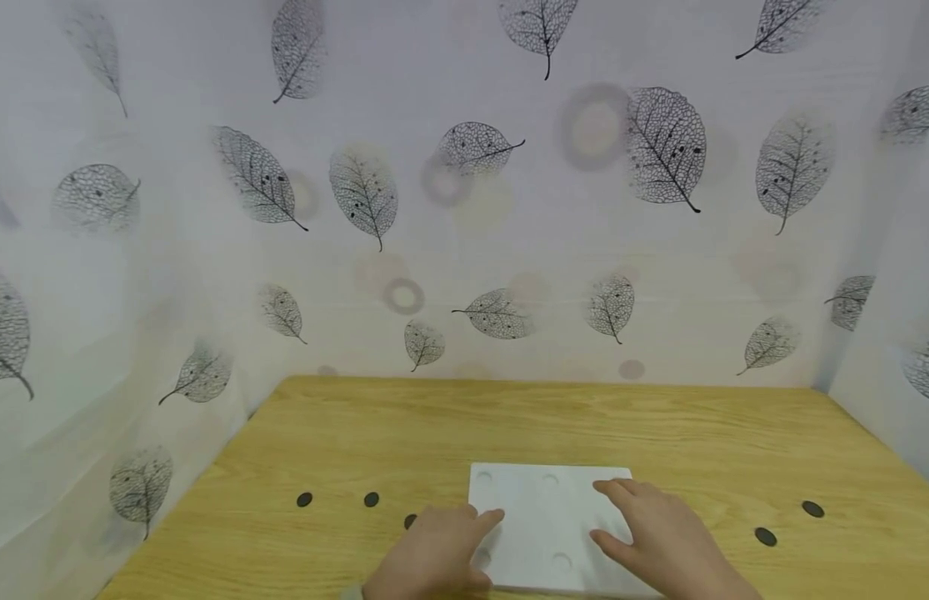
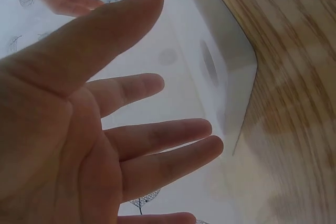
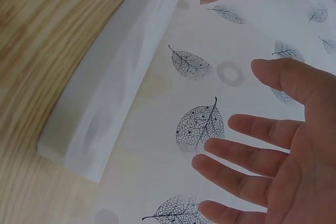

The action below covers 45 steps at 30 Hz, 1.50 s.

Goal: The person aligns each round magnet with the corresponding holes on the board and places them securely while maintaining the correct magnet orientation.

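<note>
A white rectangular slab (image 1: 542,521) with shallow round dents near its corners and edges lies on the wooden table. My left hand (image 1: 437,550) is over its left edge, thumb and fingers spread. On the other side, my right hand (image 1: 662,533) hovers by the right edge with its fingers apart. The left wrist view shows the left palm (image 2: 89,150) holding nothing, near the slab's side (image 2: 239,87). Nothing lies in the right palm (image 3: 299,177) either, and a gap separates it from the slab (image 3: 105,114). Whether the left fingertips touch the slab, I cannot tell.
Several small black discs lie on the table (image 1: 509,417): one far left (image 1: 304,499), another disc (image 1: 371,499) beside it, and a partly hidden disc (image 1: 410,521) by my left hand. Two more discs (image 1: 766,537) sit at right. A leaf-patterned curtain (image 1: 464,208) surrounds the table.
</note>
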Motion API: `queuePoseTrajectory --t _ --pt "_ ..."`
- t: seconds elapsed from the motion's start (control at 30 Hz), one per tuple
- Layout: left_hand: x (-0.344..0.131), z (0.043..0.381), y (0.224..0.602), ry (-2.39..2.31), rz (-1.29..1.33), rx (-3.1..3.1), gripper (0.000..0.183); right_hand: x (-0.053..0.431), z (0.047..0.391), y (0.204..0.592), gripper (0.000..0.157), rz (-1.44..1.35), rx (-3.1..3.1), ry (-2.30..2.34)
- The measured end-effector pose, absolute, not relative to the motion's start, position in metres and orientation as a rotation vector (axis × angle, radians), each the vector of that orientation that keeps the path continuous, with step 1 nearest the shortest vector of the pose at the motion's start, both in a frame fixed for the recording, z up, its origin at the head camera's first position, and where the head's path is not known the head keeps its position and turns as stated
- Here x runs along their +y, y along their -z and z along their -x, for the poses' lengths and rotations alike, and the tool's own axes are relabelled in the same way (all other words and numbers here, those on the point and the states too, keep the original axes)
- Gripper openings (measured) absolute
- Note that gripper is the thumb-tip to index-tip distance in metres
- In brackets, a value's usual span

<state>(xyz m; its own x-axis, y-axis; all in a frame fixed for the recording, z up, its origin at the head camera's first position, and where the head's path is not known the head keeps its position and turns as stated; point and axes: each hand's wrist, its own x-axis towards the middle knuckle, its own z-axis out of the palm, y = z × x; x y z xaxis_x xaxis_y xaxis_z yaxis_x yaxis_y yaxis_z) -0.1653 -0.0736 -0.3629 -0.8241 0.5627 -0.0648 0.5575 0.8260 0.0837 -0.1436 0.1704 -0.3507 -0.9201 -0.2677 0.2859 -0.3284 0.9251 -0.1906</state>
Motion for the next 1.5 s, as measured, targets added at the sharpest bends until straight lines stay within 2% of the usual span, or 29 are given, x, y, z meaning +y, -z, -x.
queuePoseTrajectory --t 0.3,0.73,1.0,1.5 --pt "-0.0748 0.1677 0.3662 -0.109 -0.884 2.881 0.056 0.1716 0.1441 0.3508 0.042 -0.438 -2.827 -0.356" --pt "-0.0750 0.1662 0.3672 -0.044 -0.922 2.908 0.022 0.1728 0.1443 0.3510 0.042 -0.435 -2.843 -0.353" --pt "-0.0732 0.1664 0.3663 0.030 -0.955 2.903 0.019 0.1739 0.1462 0.3502 0.043 -0.412 -2.895 -0.365" --pt "-0.0730 0.1657 0.3647 0.111 -0.961 2.896 0.020 0.1800 0.1443 0.3493 0.035 -0.356 -2.843 -0.401"
